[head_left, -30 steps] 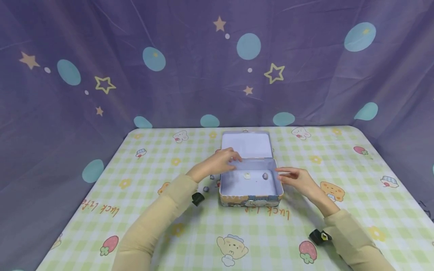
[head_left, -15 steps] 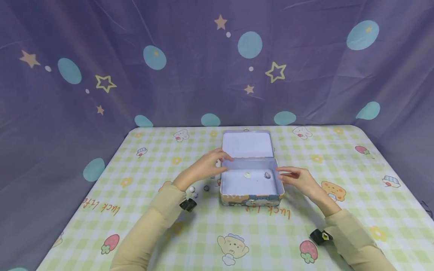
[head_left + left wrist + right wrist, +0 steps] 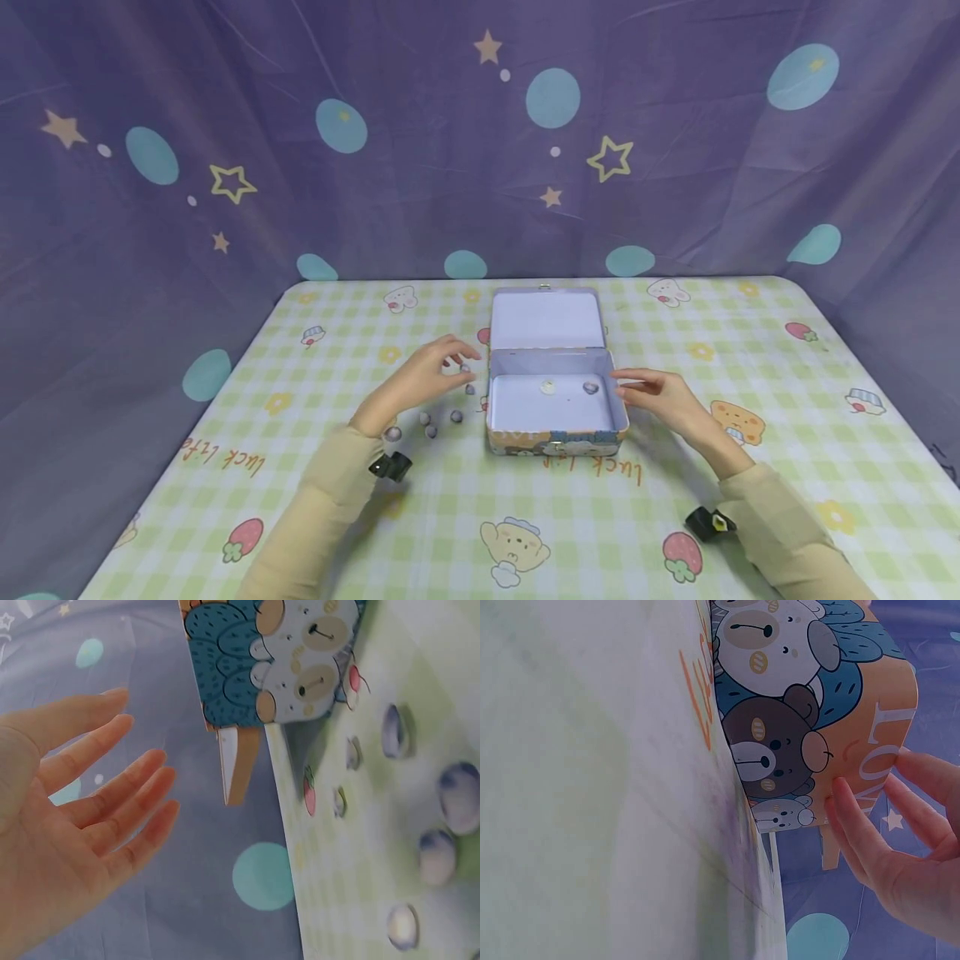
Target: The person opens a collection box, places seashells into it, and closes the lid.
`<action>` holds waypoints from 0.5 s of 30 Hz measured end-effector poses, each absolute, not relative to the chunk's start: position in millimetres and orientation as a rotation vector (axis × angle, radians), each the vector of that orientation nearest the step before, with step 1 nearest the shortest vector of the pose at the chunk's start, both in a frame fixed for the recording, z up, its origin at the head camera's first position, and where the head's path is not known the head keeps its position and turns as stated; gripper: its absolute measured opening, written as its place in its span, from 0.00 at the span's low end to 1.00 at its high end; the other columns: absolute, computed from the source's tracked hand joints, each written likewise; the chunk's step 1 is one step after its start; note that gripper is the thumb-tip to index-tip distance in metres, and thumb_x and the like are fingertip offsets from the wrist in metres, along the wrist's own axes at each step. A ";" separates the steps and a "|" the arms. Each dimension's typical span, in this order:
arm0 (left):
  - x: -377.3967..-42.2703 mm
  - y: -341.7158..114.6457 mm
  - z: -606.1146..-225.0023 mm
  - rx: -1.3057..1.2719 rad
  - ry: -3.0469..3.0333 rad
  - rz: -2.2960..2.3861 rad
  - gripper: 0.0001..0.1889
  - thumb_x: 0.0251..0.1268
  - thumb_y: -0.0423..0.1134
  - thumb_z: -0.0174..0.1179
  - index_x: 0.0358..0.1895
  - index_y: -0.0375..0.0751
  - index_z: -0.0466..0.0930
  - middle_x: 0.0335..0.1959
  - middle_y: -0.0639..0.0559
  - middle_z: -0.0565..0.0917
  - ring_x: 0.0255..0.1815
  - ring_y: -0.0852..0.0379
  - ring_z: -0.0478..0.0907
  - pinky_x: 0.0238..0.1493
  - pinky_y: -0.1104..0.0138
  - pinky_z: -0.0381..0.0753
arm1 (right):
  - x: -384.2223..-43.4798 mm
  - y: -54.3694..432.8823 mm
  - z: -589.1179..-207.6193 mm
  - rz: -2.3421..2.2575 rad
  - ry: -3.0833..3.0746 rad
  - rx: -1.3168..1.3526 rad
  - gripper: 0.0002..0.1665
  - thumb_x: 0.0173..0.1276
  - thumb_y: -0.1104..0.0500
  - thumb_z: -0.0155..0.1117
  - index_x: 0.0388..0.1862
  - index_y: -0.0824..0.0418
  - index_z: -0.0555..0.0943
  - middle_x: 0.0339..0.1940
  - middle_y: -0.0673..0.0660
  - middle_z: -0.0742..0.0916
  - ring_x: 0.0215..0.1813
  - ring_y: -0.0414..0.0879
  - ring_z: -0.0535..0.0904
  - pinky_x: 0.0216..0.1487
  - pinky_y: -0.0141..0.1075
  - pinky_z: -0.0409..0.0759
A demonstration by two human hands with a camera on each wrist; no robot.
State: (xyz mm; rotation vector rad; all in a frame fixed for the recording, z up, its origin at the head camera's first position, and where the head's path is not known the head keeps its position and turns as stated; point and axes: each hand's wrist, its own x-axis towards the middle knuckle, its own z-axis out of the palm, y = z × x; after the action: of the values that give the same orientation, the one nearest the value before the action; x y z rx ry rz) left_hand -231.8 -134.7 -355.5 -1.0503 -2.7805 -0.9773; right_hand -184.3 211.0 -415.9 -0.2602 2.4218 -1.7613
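A tin box point(image 3: 557, 443) with printed bears stands on the table, its lid point(image 3: 546, 320) tipped back. My left hand point(image 3: 420, 377) hovers just left of the box, fingers spread and loosely bent, with nothing in the palm point(image 3: 64, 840) in the left wrist view. Below and in front of it lie several small rounded, white-and-purple seashells point(image 3: 457, 417). Two more pieces sit inside the box: a pale shell point(image 3: 548, 387) and a purplish shell point(image 3: 591, 387). My right hand point(image 3: 660, 400) touches the box's right side, fingertips point(image 3: 840, 787) against the orange outer wall near the rim.
A checked tablecloth point(image 3: 420, 533) with cartoon prints covers the table. A purple curtain point(image 3: 420, 208) with stars and blue ovals hangs behind it. Black wrist cameras point(image 3: 390, 467) sit on both cuffs.
My left hand has drawn back leftward from over the box to beside it, uncovering more shells on the cloth. The right hand stays at the box's right side.
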 end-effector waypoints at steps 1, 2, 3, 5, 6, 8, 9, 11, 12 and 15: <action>-231.4 -137.1 -355.9 -1.038 -2.780 -0.982 0.13 0.53 0.33 0.61 0.43 0.36 0.77 0.40 0.47 0.78 0.39 0.48 0.75 0.42 0.59 0.74 | -184.4 211.0 -415.9 -1.764 2.420 -0.261 0.27 0.61 0.55 0.59 0.56 0.69 0.71 0.55 0.67 0.75 0.44 0.47 0.80 0.45 0.30 0.75; -230.9 -139.5 -356.2 -1.029 -2.780 -0.985 0.13 0.53 0.33 0.61 0.43 0.36 0.77 0.40 0.46 0.78 0.39 0.48 0.75 0.42 0.59 0.74 | -184.5 211.0 -415.8 -1.765 2.419 -0.262 0.27 0.61 0.55 0.59 0.56 0.69 0.71 0.55 0.67 0.75 0.43 0.47 0.80 0.45 0.30 0.75; -230.6 -142.1 -356.7 -1.024 -2.782 -0.981 0.13 0.53 0.33 0.61 0.43 0.35 0.77 0.40 0.45 0.78 0.39 0.47 0.75 0.42 0.59 0.74 | -184.6 211.0 -415.9 -1.767 2.418 -0.263 0.27 0.61 0.55 0.59 0.56 0.69 0.71 0.55 0.66 0.75 0.43 0.46 0.80 0.44 0.30 0.75; -230.0 -147.0 -357.7 -1.007 -2.795 -0.978 0.13 0.53 0.33 0.60 0.43 0.35 0.77 0.41 0.44 0.78 0.39 0.47 0.75 0.42 0.59 0.75 | -184.8 211.0 -415.9 -1.769 2.415 -0.264 0.27 0.61 0.55 0.59 0.56 0.70 0.71 0.55 0.67 0.75 0.43 0.45 0.80 0.44 0.29 0.75; -230.1 -149.5 -358.7 -0.996 -2.805 -0.980 0.13 0.54 0.33 0.60 0.44 0.35 0.76 0.41 0.44 0.78 0.40 0.47 0.75 0.42 0.58 0.75 | -184.9 211.0 -415.9 -1.770 2.415 -0.264 0.27 0.61 0.55 0.59 0.55 0.70 0.71 0.55 0.67 0.75 0.43 0.45 0.80 0.44 0.29 0.75; -230.3 -154.9 -361.1 -0.973 -2.828 -0.984 0.13 0.54 0.33 0.60 0.44 0.35 0.76 0.41 0.43 0.77 0.40 0.45 0.75 0.42 0.58 0.74 | -185.0 211.0 -416.0 -1.773 2.414 -0.265 0.27 0.61 0.55 0.59 0.55 0.70 0.71 0.55 0.67 0.75 0.43 0.44 0.80 0.44 0.29 0.75; -230.8 -157.9 -362.7 -0.965 -2.837 -0.981 0.13 0.55 0.34 0.60 0.44 0.36 0.76 0.42 0.43 0.77 0.41 0.45 0.74 0.42 0.57 0.74 | -185.1 211.0 -416.2 -1.774 2.413 -0.266 0.27 0.61 0.56 0.59 0.55 0.70 0.71 0.55 0.67 0.75 0.43 0.44 0.80 0.44 0.29 0.75; -230.3 -163.0 -365.1 -0.932 -2.863 -0.996 0.13 0.55 0.34 0.59 0.45 0.36 0.75 0.42 0.43 0.77 0.41 0.45 0.74 0.43 0.57 0.74 | -185.0 210.8 -416.0 -1.779 2.410 -0.267 0.27 0.61 0.56 0.59 0.55 0.70 0.71 0.55 0.67 0.75 0.43 0.44 0.80 0.44 0.29 0.75; -230.3 -165.6 -366.7 -0.918 -2.874 -1.011 0.13 0.56 0.34 0.59 0.45 0.35 0.75 0.43 0.42 0.76 0.42 0.44 0.74 0.43 0.56 0.74 | -184.9 210.7 -416.1 -1.781 2.408 -0.268 0.26 0.61 0.56 0.59 0.55 0.70 0.71 0.55 0.67 0.75 0.43 0.43 0.80 0.44 0.29 0.75; -229.0 -172.3 -370.4 -0.878 -2.903 -1.022 0.14 0.56 0.35 0.58 0.46 0.35 0.75 0.43 0.43 0.76 0.43 0.44 0.73 0.43 0.57 0.73 | -184.6 210.6 -416.1 -1.783 2.406 -0.266 0.26 0.61 0.56 0.59 0.55 0.70 0.71 0.55 0.67 0.75 0.43 0.43 0.79 0.44 0.29 0.76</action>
State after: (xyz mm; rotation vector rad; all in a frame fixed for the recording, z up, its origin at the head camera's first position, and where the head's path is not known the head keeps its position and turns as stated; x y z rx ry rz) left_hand -229.0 -172.3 -370.4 -0.8777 -2.9035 -1.0222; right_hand -184.6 210.6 -416.1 -0.2664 2.4064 -1.7830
